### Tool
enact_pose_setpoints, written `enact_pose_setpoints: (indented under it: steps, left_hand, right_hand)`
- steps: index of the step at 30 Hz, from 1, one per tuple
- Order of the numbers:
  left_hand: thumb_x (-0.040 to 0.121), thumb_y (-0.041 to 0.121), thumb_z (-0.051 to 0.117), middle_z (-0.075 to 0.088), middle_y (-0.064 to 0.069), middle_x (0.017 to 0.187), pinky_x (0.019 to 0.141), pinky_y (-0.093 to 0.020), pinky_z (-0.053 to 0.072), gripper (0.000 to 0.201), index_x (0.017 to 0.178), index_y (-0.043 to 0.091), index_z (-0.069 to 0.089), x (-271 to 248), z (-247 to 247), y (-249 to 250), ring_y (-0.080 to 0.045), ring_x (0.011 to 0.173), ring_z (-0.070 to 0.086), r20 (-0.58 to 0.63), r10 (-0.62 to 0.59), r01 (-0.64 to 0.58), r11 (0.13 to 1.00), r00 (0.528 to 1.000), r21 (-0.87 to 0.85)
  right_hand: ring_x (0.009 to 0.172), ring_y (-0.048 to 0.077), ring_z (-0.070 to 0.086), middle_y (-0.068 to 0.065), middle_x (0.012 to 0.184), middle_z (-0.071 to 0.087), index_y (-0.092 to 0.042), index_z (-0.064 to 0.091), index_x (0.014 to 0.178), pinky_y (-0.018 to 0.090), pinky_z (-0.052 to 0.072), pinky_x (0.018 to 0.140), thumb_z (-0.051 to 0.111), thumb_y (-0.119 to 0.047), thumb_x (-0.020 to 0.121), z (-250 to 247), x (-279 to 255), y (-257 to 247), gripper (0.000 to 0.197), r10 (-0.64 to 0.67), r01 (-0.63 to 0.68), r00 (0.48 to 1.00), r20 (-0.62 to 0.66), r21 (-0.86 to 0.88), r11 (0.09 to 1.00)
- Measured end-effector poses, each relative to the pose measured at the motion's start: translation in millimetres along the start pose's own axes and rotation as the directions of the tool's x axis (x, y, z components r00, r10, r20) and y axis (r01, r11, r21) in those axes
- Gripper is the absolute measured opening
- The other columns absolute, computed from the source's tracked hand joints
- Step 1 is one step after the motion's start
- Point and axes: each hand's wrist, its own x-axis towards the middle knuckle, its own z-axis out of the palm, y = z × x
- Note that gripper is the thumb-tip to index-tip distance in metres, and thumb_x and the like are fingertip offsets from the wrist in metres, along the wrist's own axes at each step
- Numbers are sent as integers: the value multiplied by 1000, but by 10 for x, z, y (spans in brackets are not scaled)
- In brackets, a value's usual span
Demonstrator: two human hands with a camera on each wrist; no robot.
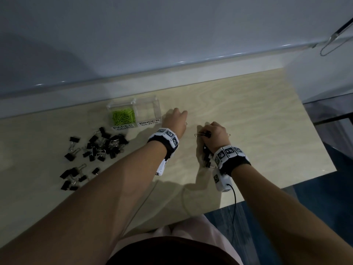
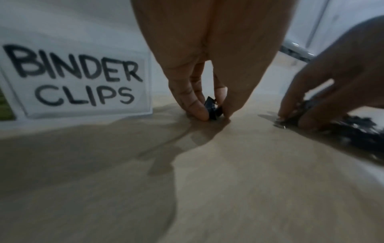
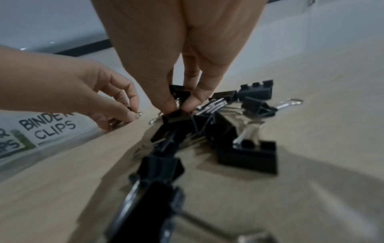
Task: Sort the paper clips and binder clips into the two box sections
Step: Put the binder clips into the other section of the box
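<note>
A clear two-section box stands at the back of the wooden table. Its left section, labelled PAPER CLIPS, holds green paper clips; the section labelled BINDER CLIPS looks bare. Just right of the box, my left hand pinches a small black binder clip that sits on the table. Further right, my right hand pinches a black binder clip at the top of a small heap of binder clips, which lies partly under my palm.
A larger scatter of black binder clips lies left of my left forearm, in front of the box. The table's right edge is close to my right hand. A cable hangs from the right wrist camera.
</note>
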Motion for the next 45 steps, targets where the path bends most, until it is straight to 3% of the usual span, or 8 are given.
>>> enact_pose_setpoints:
  steps: [8, 14, 19, 26, 32, 38, 42, 45]
  left_hand:
    - [86, 6, 47, 52, -19, 102, 62, -39, 39, 23, 108, 3, 49, -470, -77, 53, -37, 86, 57, 130, 147, -161, 981, 981, 106]
    - [87, 11, 48, 53, -18, 107, 78, -42, 46, 24, 110, 5, 51, -781, -248, -206, -38, 96, 55, 184, 29, -42, 997, 982, 65]
    - [78, 11, 55, 48, -1, 71, 59, -30, 37, 13, 70, 16, 47, -1064, -461, -509, -25, 68, 50, -55, -40, 26, 973, 998, -230]
    - [77, 9, 62, 60, -8, 77, 62, -34, 48, 6, 76, 12, 57, -609, -896, -757, -24, 68, 56, -283, -157, 60, 945, 946, -321]
    - [87, 18, 56, 51, -15, 107, 74, -41, 50, 14, 98, 10, 57, -444, -826, -519, -35, 86, 58, -181, -122, 112, 992, 976, -63]
    - [87, 6, 53, 45, -2, 128, 91, -37, 46, 42, 127, 19, 50, -533, -285, 247, -22, 110, 47, 129, 219, -211, 975, 967, -73]
    - [84, 19, 63, 25, -3, 151, 103, -39, 36, 72, 145, 19, 26, -493, 66, 535, -30, 127, 31, 315, 290, -317, 948, 904, 38]
    - [77, 40, 71, 35, -3, 143, 100, -38, 35, 78, 141, 17, 32, -497, 146, 556, -29, 123, 33, 291, 272, -292, 956, 917, 27]
  right_hand:
    - [70, 28, 62, 13, 78, 63, -6, 72, 71, 35, 54, 69, 74, 0, 66, -97, -19, -115, 8, 12, 0, 995, -95, 129, 992]
    - [71, 26, 64, 13, 83, 63, -5, 71, 73, 42, 56, 71, 72, 0, 67, -50, 376, -875, 8, -158, 193, 977, -144, 281, 940]
    - [76, 26, 62, 14, 89, 62, -6, 71, 79, 39, 55, 75, 73, -3, 69, 192, 569, -1432, 11, -278, 281, 959, -48, 269, 921]
    - [81, 24, 63, 11, 102, 60, -8, 71, 90, 31, 53, 76, 60, 4, 79, 147, 331, -977, 19, -173, 177, 984, -39, 164, 970]
    - [102, 32, 52, 7, 111, 58, -17, 69, 98, 45, 49, 85, 56, 3, 75, -240, -80, -10, 33, 84, -90, 992, -91, -66, 994]
    - [110, 27, 39, -5, 132, 42, -45, 53, 121, 44, 47, 92, 61, -7, 80, -400, -377, 421, 57, 156, -124, 977, 148, -202, 971]
    - [102, 29, 51, 3, 122, 46, -31, 57, 120, 39, 49, 92, 60, 3, 74, -283, -368, 399, 57, 59, -44, 989, 137, -111, 993]
    - [92, 31, 58, 11, 110, 49, -13, 58, 113, 34, 50, 85, 65, 5, 69, -218, -312, 308, 48, 40, -29, 986, 162, -71, 997]
